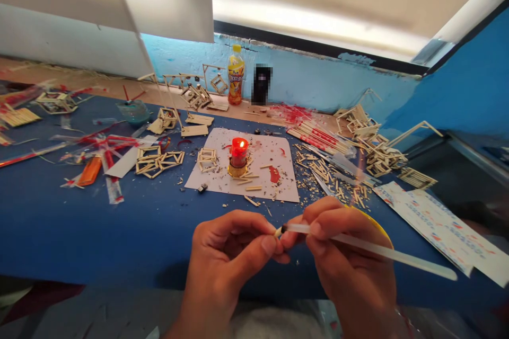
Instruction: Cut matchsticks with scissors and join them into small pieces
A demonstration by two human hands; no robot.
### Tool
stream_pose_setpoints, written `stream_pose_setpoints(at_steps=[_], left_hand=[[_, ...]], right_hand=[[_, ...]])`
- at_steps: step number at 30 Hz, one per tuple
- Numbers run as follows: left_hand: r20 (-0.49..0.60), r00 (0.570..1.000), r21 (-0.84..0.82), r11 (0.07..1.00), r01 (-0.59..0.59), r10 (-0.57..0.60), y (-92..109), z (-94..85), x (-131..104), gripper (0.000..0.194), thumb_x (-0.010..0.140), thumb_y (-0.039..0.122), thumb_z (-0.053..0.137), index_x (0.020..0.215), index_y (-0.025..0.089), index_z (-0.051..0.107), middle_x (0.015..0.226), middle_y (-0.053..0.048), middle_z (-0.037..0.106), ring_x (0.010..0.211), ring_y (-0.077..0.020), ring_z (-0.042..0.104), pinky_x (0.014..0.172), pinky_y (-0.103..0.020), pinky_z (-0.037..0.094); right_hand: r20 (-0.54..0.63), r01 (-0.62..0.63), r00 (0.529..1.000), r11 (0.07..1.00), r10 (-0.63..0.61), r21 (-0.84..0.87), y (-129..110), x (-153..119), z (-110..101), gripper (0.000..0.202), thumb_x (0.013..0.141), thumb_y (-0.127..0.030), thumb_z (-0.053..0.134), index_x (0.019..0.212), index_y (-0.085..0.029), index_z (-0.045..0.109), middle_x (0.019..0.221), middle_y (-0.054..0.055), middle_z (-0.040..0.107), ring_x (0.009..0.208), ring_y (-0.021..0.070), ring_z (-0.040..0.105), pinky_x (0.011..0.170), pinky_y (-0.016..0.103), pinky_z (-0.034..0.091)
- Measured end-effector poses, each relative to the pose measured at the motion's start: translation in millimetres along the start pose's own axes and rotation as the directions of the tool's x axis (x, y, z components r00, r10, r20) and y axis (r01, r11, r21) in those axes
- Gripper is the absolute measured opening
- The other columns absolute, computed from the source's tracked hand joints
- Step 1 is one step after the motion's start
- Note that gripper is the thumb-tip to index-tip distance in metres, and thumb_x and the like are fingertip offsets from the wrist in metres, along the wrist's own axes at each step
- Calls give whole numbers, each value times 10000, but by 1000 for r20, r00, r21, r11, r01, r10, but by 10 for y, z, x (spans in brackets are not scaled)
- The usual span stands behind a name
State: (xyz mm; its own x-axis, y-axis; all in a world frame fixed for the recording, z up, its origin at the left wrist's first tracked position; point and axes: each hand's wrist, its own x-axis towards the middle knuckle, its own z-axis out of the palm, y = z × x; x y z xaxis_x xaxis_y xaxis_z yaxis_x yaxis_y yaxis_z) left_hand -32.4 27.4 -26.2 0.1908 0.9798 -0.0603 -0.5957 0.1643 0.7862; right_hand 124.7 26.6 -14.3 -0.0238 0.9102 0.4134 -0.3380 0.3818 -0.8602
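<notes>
My left hand (228, 251) pinches a short piece of wooden stick (278, 232) between thumb and fingers; most of the piece is hidden. My right hand (342, 254) is closed round a translucent white glue stick (401, 259). The blackened tip of the glue stick meets the end of the wooden piece, between my two hands. Beyond them a lit red candle (239, 154) stands on a gold base on a pale sheet of paper (214, 183). Cut stick pieces (253, 188) and dark crumbs lie around the candle.
Stick-built frames (159, 161) lie left of the paper, and more stick models (376, 143) stand at the right. A heap of stick offcuts (322, 169) is beside the paper. An orange lighter (90, 171), a drink bottle (236, 77) and printed card strips (433, 228) are also there.
</notes>
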Motion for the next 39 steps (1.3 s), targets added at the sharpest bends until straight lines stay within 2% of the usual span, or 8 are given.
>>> stream_pose_setpoints(at_steps=[6, 13, 18, 22, 26, 30, 34, 39], left_hand=[[11, 1000, 6, 1000, -29, 29, -5, -67, -18, 70, 878, 173, 849, 861, 240, 860, 777, 14, 852, 695, -126, 790, 724, -164, 622], [34, 999, -16, 999, -41, 41, 14, -108, 4, 49, 880, 195, 855, 881, 244, 858, 788, 8, 857, 708, -125, 786, 731, -170, 622], [34, 998, 28, 998, -48, 47, 28, -150, -20, 55, 879, 192, 846, 857, 241, 859, 770, 10, 848, 707, -120, 785, 721, -156, 611], [-21, 992, 151, 981, -121, 125, 130, -186, 20, 148, 881, 141, 818, 830, 279, 831, 722, 52, 835, 676, -106, 794, 688, -130, 602], [-135, 948, 442, 874, -202, 287, 360, -210, 256, 164, 864, 120, 810, 794, 268, 801, 681, 64, 827, 648, -97, 786, 655, -106, 598], [-211, 907, 599, 782, -174, 363, 488, -301, 624, 91, 833, 181, 826, 777, 245, 795, 686, 45, 825, 644, -128, 797, 635, -145, 621], [-271, 893, 659, 745, -101, 361, 409, -432, 924, 55, 807, 206, 847, 785, 213, 797, 724, 15, 829, 670, -162, 805, 656, -200, 642], [-300, 868, 699, 710, -81, 395, 384, -440, 944, 55, 819, 179, 811, 786, 204, 774, 735, 17, 803, 688, -147, 778, 685, -186, 618]], right_hand=[[-27, 19, 999, 994, -22, -110, 3, -13, 52, 244, 979, -39, 654, 996, -252, 770, 913, -12, 698, 757, 137, 785, 703, 258, 688], [-14, 29, 999, 992, -31, -123, 52, -13, 107, 281, 986, -28, 630, 1033, -273, 759, 896, -15, 692, 728, 148, 775, 694, 303, 702], [0, 35, 999, 988, -35, -153, 73, 52, 120, 288, 976, -19, 618, 1019, -269, 754, 904, -24, 635, 681, 132, 779, 618, 261, 685], [50, 59, 998, 937, -44, -345, -28, 306, 12, 273, 936, -6, 646, 983, -261, 731, 940, -28, 649, 666, 130, 791, 626, 254, 657], [149, 115, 988, 834, -40, -540, -57, 763, -92, 166, 938, -81, 689, 949, -244, 722, 864, -31, 711, 674, 137, 784, 643, 258, 644], [220, 98, 975, 806, 40, -583, 234, 1205, -119, 96, 950, -132, 676, 936, -227, 674, 785, -33, 718, 649, 146, 778, 584, 250, 642], [241, 137, 970, 744, 34, -653, 663, 1484, -202, 65, 943, -145, 669, 927, -208, 672, 881, 3, 726, 634, 121, 744, 534, 225, 594], [352, 290, 936, 570, -1, -769, 903, 1660, -540, 144, 987, -134, 583, 920, -208, 687, 896, 40, 702, 773, 165, 688, 675, 306, 576]])
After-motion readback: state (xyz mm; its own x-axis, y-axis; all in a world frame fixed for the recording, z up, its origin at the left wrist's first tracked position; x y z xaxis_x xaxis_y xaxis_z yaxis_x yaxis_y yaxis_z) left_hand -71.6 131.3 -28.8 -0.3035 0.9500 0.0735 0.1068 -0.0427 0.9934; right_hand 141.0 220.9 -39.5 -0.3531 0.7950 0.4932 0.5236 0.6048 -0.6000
